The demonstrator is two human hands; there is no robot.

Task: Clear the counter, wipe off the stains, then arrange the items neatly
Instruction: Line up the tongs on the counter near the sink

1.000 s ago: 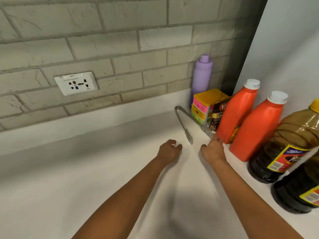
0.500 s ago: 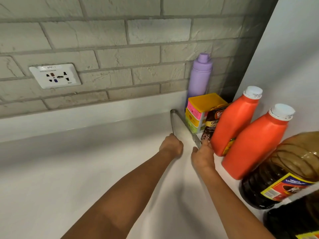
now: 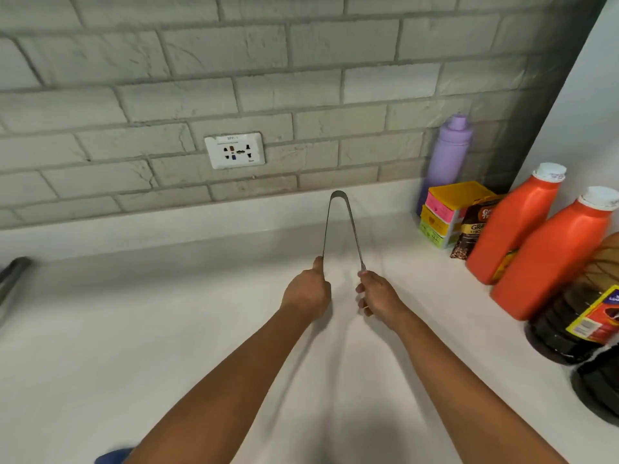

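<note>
Both hands now grip the metal tongs [image 3: 340, 226], the left hand [image 3: 307, 294] curled round the tip of one arm and the right hand [image 3: 378, 294] pinching the tip of the other, the hinged end pointing towards the brick wall. A second ago the tongs lay flat beside the row of containers; they are now lifted off the white worktop [image 3: 167, 329] and carried towards its middle, well apart from that row. This suggests the arranging stage is under way, with the tongs the last loose item to be placed.

Along the right wall stand two orange bottles [image 3: 516, 226], dark-filled jugs [image 3: 582, 316], a brown pouch [image 3: 474, 226], a stack of coloured boxes [image 3: 445, 212] and a purple flask [image 3: 447, 162] in the corner. A power socket [image 3: 234, 150] sits on the wall behind. A dark object [image 3: 13, 272] at the left edge is too blurred to identify. Nothing blocks the open worktop below the hands.
</note>
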